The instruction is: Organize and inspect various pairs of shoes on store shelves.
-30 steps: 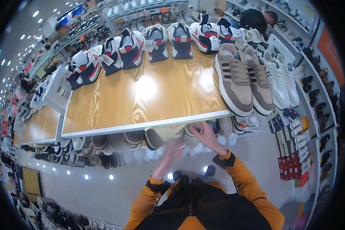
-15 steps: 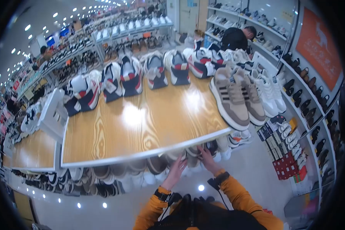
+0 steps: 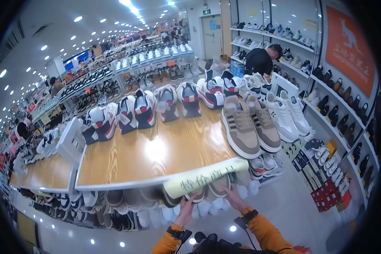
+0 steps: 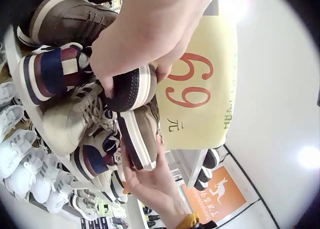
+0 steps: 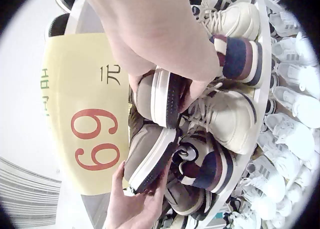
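Observation:
A pair of taupe sneakers with white midsoles and dark outsoles sits on the shelf under the tabletop. My left hand (image 3: 185,210) grips the toe of the left shoe (image 3: 197,196), thumb and fingers around its sole and upper. My right hand (image 3: 235,199) holds the right shoe (image 3: 219,187) the same way. In the left wrist view the two shoes lie side by side, soles showing. Right above them a yellow paper sign (image 3: 207,179) hangs from the table's front edge; a red 69 shows on it in the right wrist view.
A wooden tabletop (image 3: 156,148) bears a row of white, navy and red sneakers (image 3: 144,108) at the back and brown-striped sneakers (image 3: 241,127) at right. Pale sneakers (image 4: 70,121) crowd the lower shelf. A person in black (image 3: 258,61) bends near the far wall racks.
Both hands have moved from beside the sign to the shoes under the table edge and now grip their toes. The view has tilted up, bringing more of the store into sight.

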{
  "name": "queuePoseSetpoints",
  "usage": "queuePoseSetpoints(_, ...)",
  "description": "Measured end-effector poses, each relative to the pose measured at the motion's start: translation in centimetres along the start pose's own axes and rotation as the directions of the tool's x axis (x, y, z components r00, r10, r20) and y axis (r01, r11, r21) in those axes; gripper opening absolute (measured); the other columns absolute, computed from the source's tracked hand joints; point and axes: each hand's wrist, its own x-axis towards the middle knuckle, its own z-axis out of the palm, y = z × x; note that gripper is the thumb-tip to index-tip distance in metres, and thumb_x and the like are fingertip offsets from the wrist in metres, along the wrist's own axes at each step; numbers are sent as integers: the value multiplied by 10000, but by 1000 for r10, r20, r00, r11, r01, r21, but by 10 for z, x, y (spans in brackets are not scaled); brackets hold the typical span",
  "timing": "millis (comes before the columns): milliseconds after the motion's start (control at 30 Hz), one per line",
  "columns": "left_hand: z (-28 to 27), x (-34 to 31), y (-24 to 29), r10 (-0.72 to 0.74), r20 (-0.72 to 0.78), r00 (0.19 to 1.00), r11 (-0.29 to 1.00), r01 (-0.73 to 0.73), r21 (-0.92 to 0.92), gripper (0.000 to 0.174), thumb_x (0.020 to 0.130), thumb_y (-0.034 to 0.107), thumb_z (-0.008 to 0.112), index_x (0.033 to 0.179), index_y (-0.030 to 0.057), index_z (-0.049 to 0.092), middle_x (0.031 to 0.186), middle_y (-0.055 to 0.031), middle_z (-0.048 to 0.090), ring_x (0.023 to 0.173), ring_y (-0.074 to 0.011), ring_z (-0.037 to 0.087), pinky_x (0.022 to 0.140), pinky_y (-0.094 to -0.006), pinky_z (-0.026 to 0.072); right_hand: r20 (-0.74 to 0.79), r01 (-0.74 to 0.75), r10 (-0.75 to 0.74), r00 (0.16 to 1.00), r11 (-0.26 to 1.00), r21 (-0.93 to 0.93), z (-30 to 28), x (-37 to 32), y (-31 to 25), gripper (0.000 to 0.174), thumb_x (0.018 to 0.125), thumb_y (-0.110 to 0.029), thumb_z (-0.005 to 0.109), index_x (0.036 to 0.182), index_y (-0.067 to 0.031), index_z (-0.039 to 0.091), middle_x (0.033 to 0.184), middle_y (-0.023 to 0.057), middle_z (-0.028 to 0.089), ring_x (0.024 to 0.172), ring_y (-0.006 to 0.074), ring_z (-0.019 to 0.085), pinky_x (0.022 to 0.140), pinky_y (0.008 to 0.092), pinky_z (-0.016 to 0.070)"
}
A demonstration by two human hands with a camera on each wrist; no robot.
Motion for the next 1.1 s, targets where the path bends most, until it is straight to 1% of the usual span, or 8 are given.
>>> queuePoseSetpoints(133, 5, -50, -38, -3, 25, 1000, 1000, 3, -24, 603, 852, 148, 723, 1353, 51, 402, 1251, -92, 568, 1152, -189, 545, 986, -330, 425, 1, -42, 42, 999, 997, -66, -31, -63, -16, 698, 863, -208, 724, 1392, -64, 292, 1298, 113, 490, 1186, 213, 518, 970, 353, 453)
queuePoseSetpoints(267, 15, -115, -104, -34, 22, 999, 999, 35, -38, 576, 860, 129, 711, 1345, 37, 413, 1234, -88, 581, 1128, -181, 560, 945, -327, 452, 27, -82, 89, 996, 976, -199, -107, -109, 3, 722, 865, -219, 723, 1404, -49, 274, 1301, 125, 490, 1207, 217, 496, 979, 367, 436)
queuePoseSetpoints(333, 19, -148, -133, -85, 8, 996, 996, 85, 7, 565, 857, 128, 716, 1332, 26, 427, 1246, -86, 572, 1142, -182, 552, 941, -323, 465, -45, -133, 125, 991, 947, -294, -131, -143, 4, 700, 852, -202, 739, 1370, -35, 298, 1265, 133, 517, 1153, 209, 532, 934, 359, 463)
queuePoseSetpoints(567, 18, -262, -222, -220, -73, 973, 974, 216, -67, 580, 876, 87, 683, 1359, -3, 375, 1309, -127, 516, 1199, -224, 526, 1024, -366, 442, -4, -233, 250, 968, 897, -375, -218, -242, 10, 705, 823, -129, 764, 1357, -34, 313, 1175, 137, 576, 1045, 197, 602, 839, 325, 517)
queuePoseSetpoints(667, 9, -299, -242, -179, -110, 978, 983, 173, -61, 587, 875, 74, 679, 1368, -4, 369, 1320, -129, 508, 1210, -219, 519, 1031, -364, 435, 2, -249, 277, 961, 865, -435, -241, -262, 14, 721, 817, -120, 769, 1363, -29, 307, 1176, 143, 578, 1059, 193, 598, 846, 321, 518)
queuePoseSetpoints(800, -5, -325, -237, -160, -86, 983, 987, 157, -41, 580, 862, 56, 692, 1358, 16, 393, 1288, -96, 538, 1174, -191, 537, 1000, -345, 450, 122, -144, 215, 969, 892, -429, -237, -282, 2, 700, 803, -95, 777, 1328, -13, 321, 1127, 124, 598, 1006, 170, 610, 844, 297, 509)
queuePoseSetpoints(967, 12, -329, -185, 74, -50, 996, 995, -70, 76, 615, 855, 10, 680, 1382, 8, 362, 1302, -101, 524, 1186, -187, 527, 1018, -336, 432, 193, -5, 85, 978, 924, -381, -193, -285, -25, 663, 805, -58, 763, 1307, -15, 332, 1066, 98, 627, 968, 147, 621, 820, 282, 509)
queuePoseSetpoints(1100, 22, -315, -147, 159, -50, 986, 987, -159, 5, 623, 850, -11, 674, 1386, 9, 357, 1302, -93, 524, 1191, -179, 520, 1016, -329, 430, 288, 126, -37, 957, 946, -298, -148, -272, -51, 638, 815, -32, 741, 1309, -40, 337, 1094, 90, 625, 983, 142, 616, 831, 278, 504)
